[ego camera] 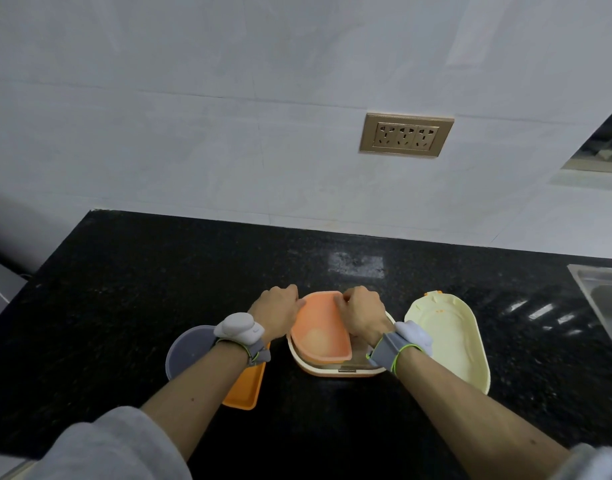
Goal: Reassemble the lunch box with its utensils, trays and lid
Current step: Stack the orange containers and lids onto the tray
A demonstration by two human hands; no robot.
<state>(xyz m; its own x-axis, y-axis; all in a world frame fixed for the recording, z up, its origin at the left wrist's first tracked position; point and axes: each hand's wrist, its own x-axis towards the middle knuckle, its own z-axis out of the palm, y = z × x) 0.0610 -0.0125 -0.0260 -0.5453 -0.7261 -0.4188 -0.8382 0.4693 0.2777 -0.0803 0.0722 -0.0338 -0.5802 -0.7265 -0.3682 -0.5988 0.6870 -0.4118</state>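
The cream lunch box base stands on the black counter in front of me. An orange inner tray sits tilted in its far half. My left hand grips the tray's left rim and my right hand grips its right rim. A metal surface shows inside the box near the front. The cream lid lies upside down to the right. A second orange tray lies to the left, partly under my left wrist. Beside it is a translucent grey lid. No utensils are visible.
The black speckled counter runs back to a white tiled wall with a brass socket plate. A steel sink edges in at the right. A grey appliance stands past the counter's left edge.
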